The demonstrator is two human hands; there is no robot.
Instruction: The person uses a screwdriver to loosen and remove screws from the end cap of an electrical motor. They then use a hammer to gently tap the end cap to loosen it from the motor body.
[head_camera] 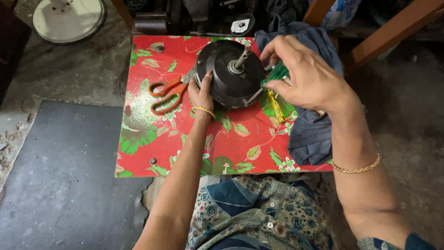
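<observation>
A round black fan motor (pixel 229 74) with a metal shaft sticking up lies on a low board (pixel 185 143) covered in red floral sheet. My left hand (pixel 202 92) grips the motor's left edge. Over the motor's right side, my right hand (pixel 303 74) holds a green-handled screwdriver (pixel 273 76), its blade touching the motor's lower right rim. A yellow-handled screwdriver (pixel 276 106) lies on the board just under that hand.
Orange-handled scissors (pixel 165 95) lie left of the motor. A dark blue cloth (pixel 310 134) drapes over the board's right side. A white round base (pixel 69 18) sits at far left, dark machine parts (pixel 194 18) behind the board, and wooden legs (pixel 393 30) at right.
</observation>
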